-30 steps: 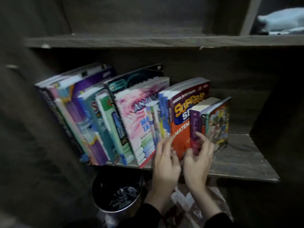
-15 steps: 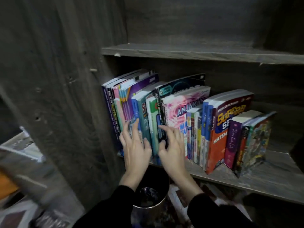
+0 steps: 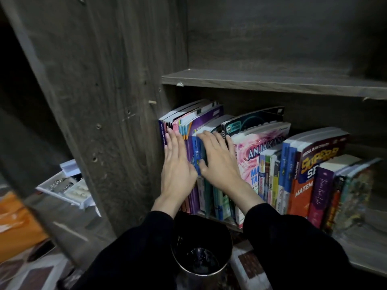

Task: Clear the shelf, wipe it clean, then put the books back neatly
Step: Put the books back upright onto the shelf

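- The books (image 3: 270,164) stand spine-out in a row on the shelf (image 3: 368,254), starting tight against the side panel (image 3: 117,105) at the middle of the view and running out toward 4 o'clock. Bare board shows past the last book.
- With the row already standing, this looks like the last step, putting the books back neatly. Both hands seem to be squaring up the spines at the row's 9 o'clock end.
- The left hand (image 3: 178,166) lies flat on the spines nearest the panel. Its fingers (image 3: 174,143) are straight, close together and pointing toward 12 o'clock, holding nothing.
- The right hand (image 3: 219,164) lies just beside it at 3 o'clock, palm on the next spines. Its fingers (image 3: 212,140) are straight and slightly spread, angled toward 11 o'clock, and its thumb lies near the left hand. It pinches nothing.
- Both forearms, in dark sleeves, rise from 6 o'clock and pass either side of a dark metal cup (image 3: 201,256) below the shelf edge.
- The next move probably calls for an even push, then working along toward 3 o'clock, where the shorter books lean and their spines sit unevenly.
- A white tray (image 3: 67,187) lies at 8 o'clock, outside the panel.
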Demonstrator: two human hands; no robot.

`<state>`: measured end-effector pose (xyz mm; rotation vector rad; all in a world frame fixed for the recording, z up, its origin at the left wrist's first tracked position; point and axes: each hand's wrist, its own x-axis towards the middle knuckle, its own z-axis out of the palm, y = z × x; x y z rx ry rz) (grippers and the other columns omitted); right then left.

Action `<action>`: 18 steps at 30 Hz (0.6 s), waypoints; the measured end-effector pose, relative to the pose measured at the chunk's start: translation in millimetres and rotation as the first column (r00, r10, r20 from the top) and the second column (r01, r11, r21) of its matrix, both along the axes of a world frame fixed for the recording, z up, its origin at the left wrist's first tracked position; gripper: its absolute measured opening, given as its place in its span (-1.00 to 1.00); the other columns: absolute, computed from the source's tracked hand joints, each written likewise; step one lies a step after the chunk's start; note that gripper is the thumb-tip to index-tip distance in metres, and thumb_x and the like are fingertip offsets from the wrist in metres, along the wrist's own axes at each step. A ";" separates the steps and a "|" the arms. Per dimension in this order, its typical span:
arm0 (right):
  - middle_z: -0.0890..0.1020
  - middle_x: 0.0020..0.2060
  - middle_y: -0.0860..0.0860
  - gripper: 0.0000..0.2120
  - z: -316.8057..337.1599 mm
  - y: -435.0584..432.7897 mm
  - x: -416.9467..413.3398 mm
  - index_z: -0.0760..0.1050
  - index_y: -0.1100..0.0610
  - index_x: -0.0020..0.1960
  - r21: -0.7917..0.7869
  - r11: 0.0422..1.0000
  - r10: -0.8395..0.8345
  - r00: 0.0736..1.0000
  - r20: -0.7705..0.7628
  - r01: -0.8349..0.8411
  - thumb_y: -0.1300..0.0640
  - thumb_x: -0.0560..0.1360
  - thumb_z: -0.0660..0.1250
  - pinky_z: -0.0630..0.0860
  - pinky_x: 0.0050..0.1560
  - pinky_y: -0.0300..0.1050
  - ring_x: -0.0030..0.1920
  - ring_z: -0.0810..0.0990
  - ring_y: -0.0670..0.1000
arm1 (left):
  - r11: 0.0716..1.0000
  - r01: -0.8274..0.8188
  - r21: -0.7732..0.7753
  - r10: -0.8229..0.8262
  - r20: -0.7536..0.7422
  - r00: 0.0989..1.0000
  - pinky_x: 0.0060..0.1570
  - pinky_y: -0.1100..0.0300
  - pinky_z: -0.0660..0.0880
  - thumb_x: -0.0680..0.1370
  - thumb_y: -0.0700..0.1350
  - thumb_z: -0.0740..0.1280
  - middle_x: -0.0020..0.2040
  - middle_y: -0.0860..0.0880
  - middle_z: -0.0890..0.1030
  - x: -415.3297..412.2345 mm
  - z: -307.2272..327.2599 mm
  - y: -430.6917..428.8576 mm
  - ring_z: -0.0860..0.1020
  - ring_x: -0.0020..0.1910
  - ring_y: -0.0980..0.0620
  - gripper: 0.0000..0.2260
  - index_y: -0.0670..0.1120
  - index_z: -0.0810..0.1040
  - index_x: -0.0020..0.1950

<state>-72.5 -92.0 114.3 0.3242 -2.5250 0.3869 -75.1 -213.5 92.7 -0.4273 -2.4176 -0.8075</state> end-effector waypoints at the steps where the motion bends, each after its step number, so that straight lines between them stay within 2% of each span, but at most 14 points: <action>1: 0.19 0.50 0.00 -0.35 0.0 0.3 0.4 0.13 0.04 0.51 0.004 1.000 0.005 1.000 0.006 -0.005 0.18 0.47 0.27 -0.26 0.48 0.00 0.52 0.05 0.03 | 1.000 0.021 0.002 -0.021 0.023 1.000 0.49 0.15 -0.28 0.53 -0.33 0.15 0.43 -0.06 -0.40 -0.5 0.7 -0.8 -0.39 0.44 0.05 -0.27 -0.10 -0.39 0.40; 4: 0.17 0.51 0.01 -0.31 -1.2 3.7 2.4 0.08 0.06 0.52 0.005 1.000 0.017 1.000 0.012 -0.017 0.20 0.46 0.28 -0.27 0.49 -0.04 0.52 0.03 0.01 | 0.995 0.094 0.040 -0.097 0.077 0.992 0.50 0.14 -0.23 0.52 -0.36 0.14 0.47 -0.03 -0.41 0.1 1.5 -6.8 -0.38 0.47 0.07 -0.23 -0.09 -0.38 0.47; 9: 0.11 0.53 0.03 -0.26 1.2 8.5 5.1 0.04 0.10 0.54 -0.024 0.998 0.057 0.998 0.035 -0.056 0.28 0.43 0.25 -0.38 0.42 -0.20 0.53 -0.02 -0.02 | 0.980 0.146 0.138 -0.163 0.120 0.979 0.52 0.11 -0.11 0.54 -0.35 0.19 0.54 0.07 -0.30 3.3 4.4 -16.9 -0.27 0.49 0.22 -0.19 0.02 -0.33 0.52; 13: 0.10 0.53 0.01 -0.25 1.2 8.1 5.4 0.05 0.09 0.54 -0.042 0.998 0.049 0.998 0.046 -0.047 0.31 0.41 0.24 -0.40 0.40 -0.22 0.53 -0.03 -0.05 | 0.979 0.133 0.157 -0.160 0.173 0.972 0.45 0.19 -0.20 0.52 -0.32 0.26 0.55 0.09 -0.25 5.8 10.1 -17.0 -0.17 0.50 0.14 -0.12 0.06 -0.35 0.53; 16: 0.09 0.54 -0.01 -0.23 1.6 7.6 5.3 0.04 0.07 0.54 -0.051 0.998 0.051 0.997 0.061 -0.048 0.32 0.40 0.25 -0.39 0.41 -0.21 0.53 -0.04 -0.06 | 0.985 0.130 0.117 -0.148 0.165 0.975 0.45 0.19 -0.27 0.48 -0.34 0.25 0.50 0.13 -0.34 5.5 9.9 -16.6 -0.23 0.48 0.19 -0.08 0.04 -0.38 0.52; 18: 0.10 0.54 -0.01 -0.23 2.3 7.4 5.1 0.04 0.07 0.54 -0.050 0.997 0.055 0.996 0.072 -0.052 0.33 0.39 0.25 -0.37 0.41 -0.21 0.53 -0.04 -0.06 | 0.991 0.112 0.070 -0.124 0.181 0.976 0.48 0.13 -0.26 0.47 -0.34 0.24 0.45 0.11 -0.42 4.6 8.1 -15.6 -0.32 0.48 0.17 -0.08 0.01 -0.43 0.48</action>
